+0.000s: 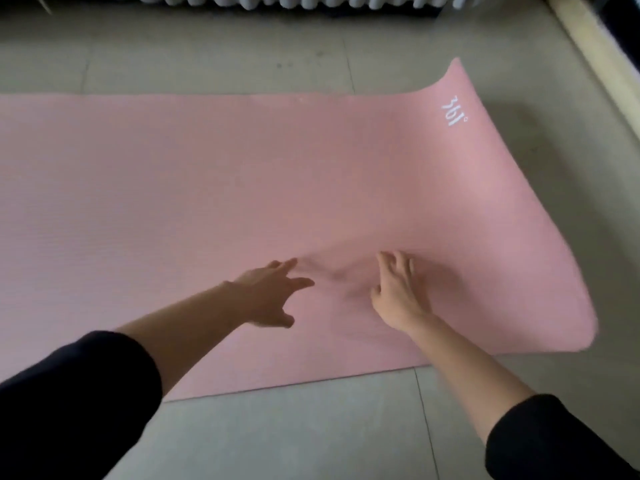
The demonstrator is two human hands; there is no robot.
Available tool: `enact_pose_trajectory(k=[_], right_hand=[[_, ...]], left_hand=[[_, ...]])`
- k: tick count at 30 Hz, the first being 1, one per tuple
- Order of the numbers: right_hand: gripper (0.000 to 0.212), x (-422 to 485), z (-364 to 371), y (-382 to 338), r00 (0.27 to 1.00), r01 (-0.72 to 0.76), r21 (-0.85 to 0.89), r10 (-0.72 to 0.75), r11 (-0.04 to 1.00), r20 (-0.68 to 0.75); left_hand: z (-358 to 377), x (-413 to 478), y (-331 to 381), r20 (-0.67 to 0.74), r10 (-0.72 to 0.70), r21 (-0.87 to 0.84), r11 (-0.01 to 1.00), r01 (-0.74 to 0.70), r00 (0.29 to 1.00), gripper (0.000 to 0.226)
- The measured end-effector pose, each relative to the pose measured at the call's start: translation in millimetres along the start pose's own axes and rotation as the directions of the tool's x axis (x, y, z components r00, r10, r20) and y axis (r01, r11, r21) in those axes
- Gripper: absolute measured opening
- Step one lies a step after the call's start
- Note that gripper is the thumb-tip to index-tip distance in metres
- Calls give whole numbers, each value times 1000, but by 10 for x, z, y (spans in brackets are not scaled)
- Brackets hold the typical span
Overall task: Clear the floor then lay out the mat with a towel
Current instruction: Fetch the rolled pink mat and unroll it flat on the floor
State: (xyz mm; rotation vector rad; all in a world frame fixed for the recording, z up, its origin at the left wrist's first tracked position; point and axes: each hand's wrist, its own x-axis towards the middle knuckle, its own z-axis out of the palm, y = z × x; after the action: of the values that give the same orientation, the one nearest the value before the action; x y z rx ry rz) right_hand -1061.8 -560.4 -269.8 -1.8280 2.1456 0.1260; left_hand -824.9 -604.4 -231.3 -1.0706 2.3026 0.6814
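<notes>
Pink mat (173,202) lies unrolled across the tiled floor (311,438), its right end curling upward beside the white "361°" logo (454,110). Both hands are open near the front edge: the right hand (398,292) rests with fingers spread on a creased patch, while the left hand (270,296) extends with straight, spread fingers; its contact cannot be confirmed. A radiator (311,1) stands beyond the far edge.
</notes>
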Motion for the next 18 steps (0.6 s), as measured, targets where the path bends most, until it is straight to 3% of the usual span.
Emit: enact_pose_trajectory(k=[3,6,10,13,18], right_hand=[[64,-306,176,-850,958,262,12,-261,965,118],[75,-660,370,-1681,861,455,-7,-438,890,260],[99,-936,551,-2245,796,566,-184,-475,803,375],[109,-1048,648,-2580,779,618,-339,-495,709,386],[98,-1160,711,-2946,797,602,-497,-428,624,427]], left_hand=[[122,-599,-612,102,-140,156,980,123,985,83],[555,-1443,-1242,164,-327,164,939,301,931,91],[1282,-2246,-1687,165,-482,21,874,485,861,111],[1750,-2716,-1959,145,-589,16,805,594,795,121],[1991,-2845,-2154,-72,-626,52,775,630,776,97]])
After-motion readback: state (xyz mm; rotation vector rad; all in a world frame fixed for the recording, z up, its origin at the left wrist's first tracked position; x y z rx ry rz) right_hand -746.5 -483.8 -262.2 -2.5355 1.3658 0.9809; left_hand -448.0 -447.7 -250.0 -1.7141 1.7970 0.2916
